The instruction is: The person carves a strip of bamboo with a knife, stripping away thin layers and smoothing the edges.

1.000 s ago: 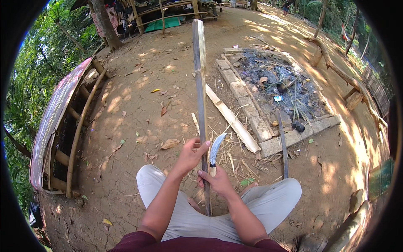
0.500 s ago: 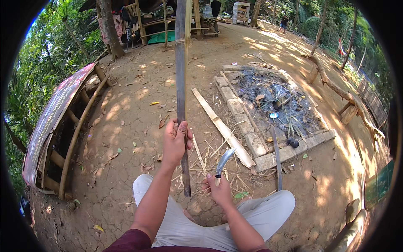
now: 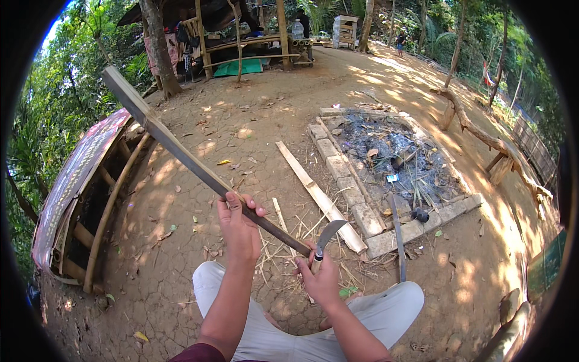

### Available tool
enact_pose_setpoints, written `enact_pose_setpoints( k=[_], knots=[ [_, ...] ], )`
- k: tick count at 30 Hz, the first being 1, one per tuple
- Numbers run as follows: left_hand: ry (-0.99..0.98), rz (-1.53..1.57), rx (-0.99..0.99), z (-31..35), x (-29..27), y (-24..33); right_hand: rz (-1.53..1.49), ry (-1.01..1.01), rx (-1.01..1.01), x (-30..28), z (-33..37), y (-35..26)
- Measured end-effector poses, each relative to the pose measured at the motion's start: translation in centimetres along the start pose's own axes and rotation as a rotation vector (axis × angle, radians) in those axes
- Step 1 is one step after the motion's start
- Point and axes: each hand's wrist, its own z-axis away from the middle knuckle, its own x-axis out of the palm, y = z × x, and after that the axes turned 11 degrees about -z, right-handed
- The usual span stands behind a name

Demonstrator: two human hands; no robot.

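Note:
My left hand (image 3: 240,232) grips a long, dark bamboo strip (image 3: 175,148) near its middle. The strip slants from the upper left down toward my right hand (image 3: 321,279). A small knife (image 3: 330,234) with a curved blade and pale handle is held in that right hand, its blade pointing up and right. The strip's lower end reaches the fingers of my right hand; whether they also pinch it, I cannot tell. A pale split bamboo slat (image 3: 313,192) lies on the ground beyond the knife, with thin shavings (image 3: 283,226) scattered around it.
A brick-edged fire pit (image 3: 368,218) full of ash lies ahead right. A long machete blade (image 3: 398,241) rests against its near edge beside a small black object (image 3: 420,215). At left stands a low bamboo bench (image 3: 111,199); a log rail (image 3: 476,127) runs along the right.
The bamboo strip has swung from upright to a slant, its top going left and its lower end coming over to my right hand. The knife has tipped slightly and moved a little right.

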Motion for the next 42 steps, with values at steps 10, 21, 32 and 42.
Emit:
enact_pose_setpoints(
  k=[10,21,32,42],
  knots=[
    [0.417,-0.813,0.214,7.0,-7.0,0.3,0.111,0.009,0.178,-3.0,-2.7,-1.3],
    [-0.863,-2.102,0.171,7.8,-13.1,9.7,0.426,-0.308,0.133,-3.4,-2.5,-6.2],
    [-0.737,-0.779,-0.958,9.1,-11.2,9.1,0.298,-0.231,-0.332,-2.1,-4.3,-9.2],
    [-0.511,-0.330,-0.894,4.6,-3.6,1.8,0.493,-0.367,-0.330,-4.4,-6.2,-5.3]
  ],
)
